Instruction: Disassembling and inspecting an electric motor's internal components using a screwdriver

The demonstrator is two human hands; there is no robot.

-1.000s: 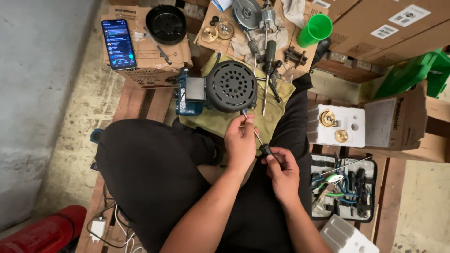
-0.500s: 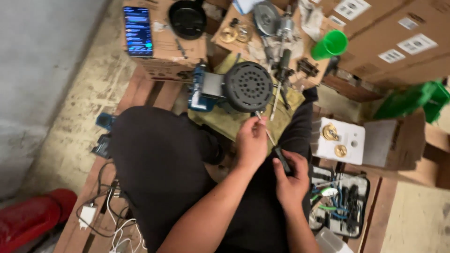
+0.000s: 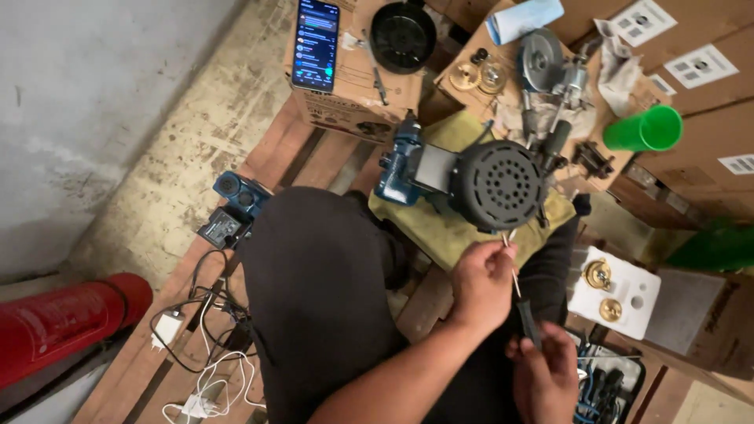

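Concrete floor, grey wall at left, wooden pallet (image 3: 298, 157) underfoot; seated person in dark trousers, viewed from above.

Item 1: electric motor (image 3: 496, 184), black ribbed end cover facing up, blue pump body (image 3: 402, 161) attached at its left. Rests on a yellow-green cloth (image 3: 448, 232) between the person's knees.

Item 2: screwdriver (image 3: 520, 302), thin metal shaft, dark handle. Tip sits at the lower rim of the motor's end cover; shaft runs down and right.

Item 3: left hand (image 3: 481, 284), fingers pinched around the upper shaft, just below the motor.

Item 4: right hand (image 3: 550, 375), fingers curled around the screwdriver handle, just beside the left hand.

Item 5: smartphone (image 3: 316, 43), screen lit, lying on a cardboard box (image 3: 345, 106) beyond the motor. Black round cover (image 3: 403, 35) beside it.

Item 6: green plastic cup (image 3: 644, 129), on its side, at right among cardboard boxes.

Item 7: white foam tray (image 3: 628, 275) carrying two brass fittings (image 3: 598, 275), right of the knees.

Item 8: red cylinder (image 3: 63, 322), lower left, lying on the floor.

Item 9: white chargers and cables (image 3: 188, 353), tangled on the pallet at left.
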